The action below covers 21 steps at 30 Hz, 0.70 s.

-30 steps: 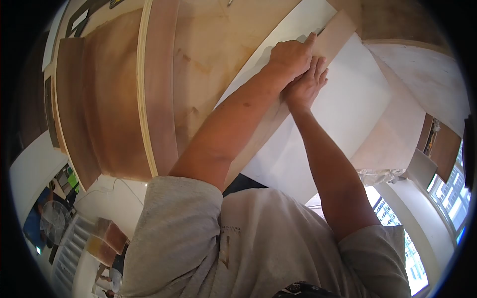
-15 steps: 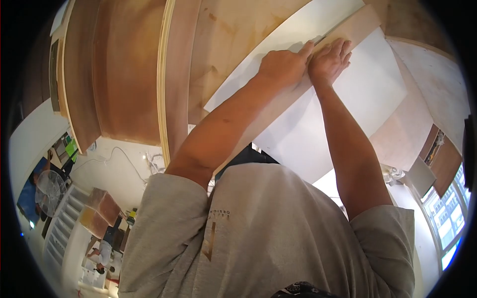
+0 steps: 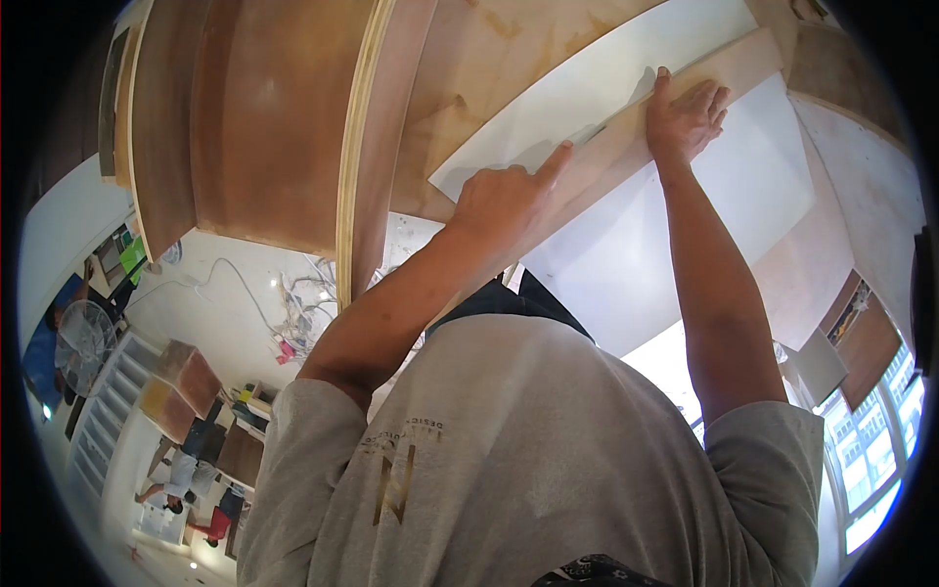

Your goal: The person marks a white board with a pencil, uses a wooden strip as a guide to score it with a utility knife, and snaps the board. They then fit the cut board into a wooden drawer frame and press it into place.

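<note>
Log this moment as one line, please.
left hand: on wooden strip | right hand: fingers spread on wooden strip, farther out | wooden strip: across white sheet

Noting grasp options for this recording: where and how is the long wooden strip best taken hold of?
Probably from above, across its two long edges, with one grip by the left hand and another by the right hand. The wooden strip lies flat over the white sheet, leaving its edges reachable; its long, narrow shape favors spaced grips.
</note>
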Tool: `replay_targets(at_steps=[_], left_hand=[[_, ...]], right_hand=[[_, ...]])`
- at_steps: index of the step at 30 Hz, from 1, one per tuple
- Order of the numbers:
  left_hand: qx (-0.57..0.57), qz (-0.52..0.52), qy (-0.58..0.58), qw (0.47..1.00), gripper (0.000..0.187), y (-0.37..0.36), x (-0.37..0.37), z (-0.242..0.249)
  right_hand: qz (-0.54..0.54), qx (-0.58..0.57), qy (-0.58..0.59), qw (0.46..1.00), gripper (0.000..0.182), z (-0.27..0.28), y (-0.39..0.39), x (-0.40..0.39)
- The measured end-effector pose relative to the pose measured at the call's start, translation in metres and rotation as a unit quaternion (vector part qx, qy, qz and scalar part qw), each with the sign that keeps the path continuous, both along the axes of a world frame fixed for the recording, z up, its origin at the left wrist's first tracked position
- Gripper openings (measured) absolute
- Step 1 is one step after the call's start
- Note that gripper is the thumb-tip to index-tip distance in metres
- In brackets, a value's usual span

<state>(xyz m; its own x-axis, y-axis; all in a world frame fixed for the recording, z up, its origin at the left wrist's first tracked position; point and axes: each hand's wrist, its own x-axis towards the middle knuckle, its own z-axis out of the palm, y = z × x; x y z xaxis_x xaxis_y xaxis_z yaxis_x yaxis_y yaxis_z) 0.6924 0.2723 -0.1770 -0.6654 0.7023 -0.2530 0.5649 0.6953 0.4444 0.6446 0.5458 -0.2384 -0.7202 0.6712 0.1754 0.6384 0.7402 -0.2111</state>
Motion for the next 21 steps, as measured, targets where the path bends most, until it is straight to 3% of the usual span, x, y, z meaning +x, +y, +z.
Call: replay_targets(at_steps=[5,8,11,13,18,21], left_hand=[[0.017,-0.001,0.009,1.000,0.055,-0.017,0.004,-0.019],[0.049,-0.008,-0.009,0.999,0.069,-0.023,0.001,-0.017],[0.008,-0.003,0.073,0.997,0.053,-0.038,-0.004,-0.008],[0.053,0.015,0.075,0.996,0.050,-0.059,-0.008,-0.017],[0.151,0.126,-0.001,0.981,0.040,-0.070,0.009,-0.008],[0.102,0.143,-0.014,0.984,0.043,-0.059,0.029,-0.006]], right_hand=[[-0.008,0.016,-0.015,1.000,0.090,-0.009,0.008,-0.001],[0.012,0.055,0.003,0.998,0.085,-0.023,0.020,-0.003],[0.009,0.004,0.005,1.000,0.084,-0.004,0.004,0.000],[0.001,-0.024,0.002,1.000,0.084,0.005,-0.001,-0.002],[-0.003,0.021,0.012,1.000,0.084,-0.010,0.007,0.000],[-0.004,0.015,0.009,1.000,0.084,-0.012,0.008,0.000]])
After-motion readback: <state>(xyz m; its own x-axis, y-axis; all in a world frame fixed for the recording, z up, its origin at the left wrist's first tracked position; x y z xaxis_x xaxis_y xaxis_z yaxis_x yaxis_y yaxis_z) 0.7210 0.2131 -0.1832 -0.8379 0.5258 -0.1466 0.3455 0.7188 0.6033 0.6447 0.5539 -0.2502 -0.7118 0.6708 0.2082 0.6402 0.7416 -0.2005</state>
